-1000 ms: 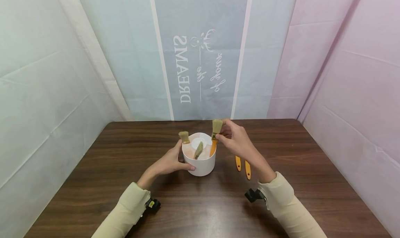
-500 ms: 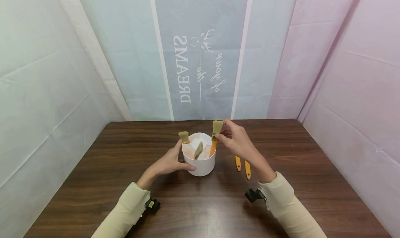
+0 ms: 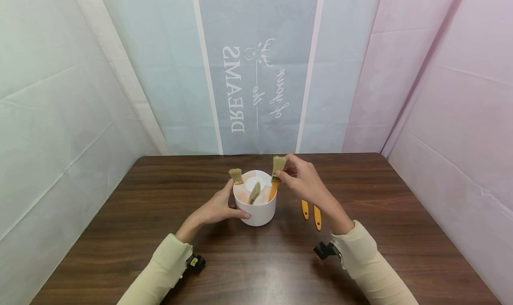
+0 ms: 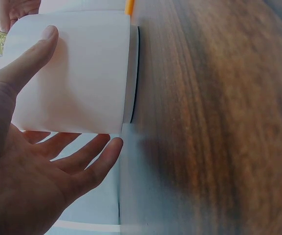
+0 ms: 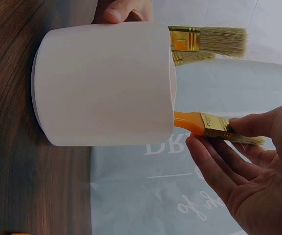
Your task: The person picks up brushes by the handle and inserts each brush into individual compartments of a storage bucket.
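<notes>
A round white organizer with compartments [image 3: 256, 214] stands on the table. My left hand [image 3: 218, 207] grips its left side, thumb in front and fingers behind, as the left wrist view also shows. Between thumb and fingers, my right hand [image 3: 302, 178] pinches a paintbrush [image 5: 216, 126] near its metal ferrule, bristles up. The orange handle of that brush reaches down inside the organizer's right side; its lower end is hidden. Two other paintbrushes stand bristles up in the organizer: one brush at the back left [image 3: 236, 176] and a tilted brush at the front [image 3: 254, 193].
Two yellow-orange handles [image 3: 305, 209] [image 3: 318, 217] lie on the dark wooden table [image 3: 256, 269], partly hidden under my right hand. A printed cloth backdrop [image 3: 256, 24] hangs behind the table's far edge, with pale cloth walls on both sides.
The paintbrush in my right hand has sunk very slightly into the organizer. My left hand and the organizer have stayed in place.
</notes>
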Action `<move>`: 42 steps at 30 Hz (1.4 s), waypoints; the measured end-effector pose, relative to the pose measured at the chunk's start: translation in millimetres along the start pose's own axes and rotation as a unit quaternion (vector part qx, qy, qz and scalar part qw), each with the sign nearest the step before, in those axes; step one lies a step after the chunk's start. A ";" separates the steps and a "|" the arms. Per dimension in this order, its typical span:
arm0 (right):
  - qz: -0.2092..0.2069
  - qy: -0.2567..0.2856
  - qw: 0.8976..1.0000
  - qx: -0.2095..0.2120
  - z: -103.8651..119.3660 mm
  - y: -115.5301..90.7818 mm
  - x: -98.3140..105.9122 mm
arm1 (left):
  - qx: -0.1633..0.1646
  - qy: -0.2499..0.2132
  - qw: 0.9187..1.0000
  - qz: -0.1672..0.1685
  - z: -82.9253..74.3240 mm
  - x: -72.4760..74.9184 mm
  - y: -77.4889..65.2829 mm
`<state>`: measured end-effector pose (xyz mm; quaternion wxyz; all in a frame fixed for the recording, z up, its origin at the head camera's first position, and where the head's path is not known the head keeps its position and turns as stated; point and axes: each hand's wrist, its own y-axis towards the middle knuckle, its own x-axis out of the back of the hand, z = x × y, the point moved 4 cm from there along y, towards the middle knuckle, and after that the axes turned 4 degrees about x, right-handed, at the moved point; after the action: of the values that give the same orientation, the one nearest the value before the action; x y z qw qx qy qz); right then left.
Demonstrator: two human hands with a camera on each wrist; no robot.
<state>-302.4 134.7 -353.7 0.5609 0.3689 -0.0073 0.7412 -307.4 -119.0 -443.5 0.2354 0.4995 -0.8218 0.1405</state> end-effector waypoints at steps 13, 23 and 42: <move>0.006 -0.002 1.000 -0.007 -1.1 0.3 -0.1 | -0.004 0.000 1.000 -0.002 0.7 0.3 0.4; 0.010 0.002 1.000 -0.018 -1.0 0.0 -0.9 | 0.002 0.013 1.000 -0.006 -0.4 0.9 -0.1; 0.030 0.023 0.999 -0.024 -3.8 1.0 -3.1 | 0.002 0.008 1.000 -0.004 -1.1 0.7 0.2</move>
<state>-304.9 133.4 -357.8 0.5473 0.3377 -0.0233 0.7654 -307.5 -118.9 -442.2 0.2415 0.5023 -0.8176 0.1445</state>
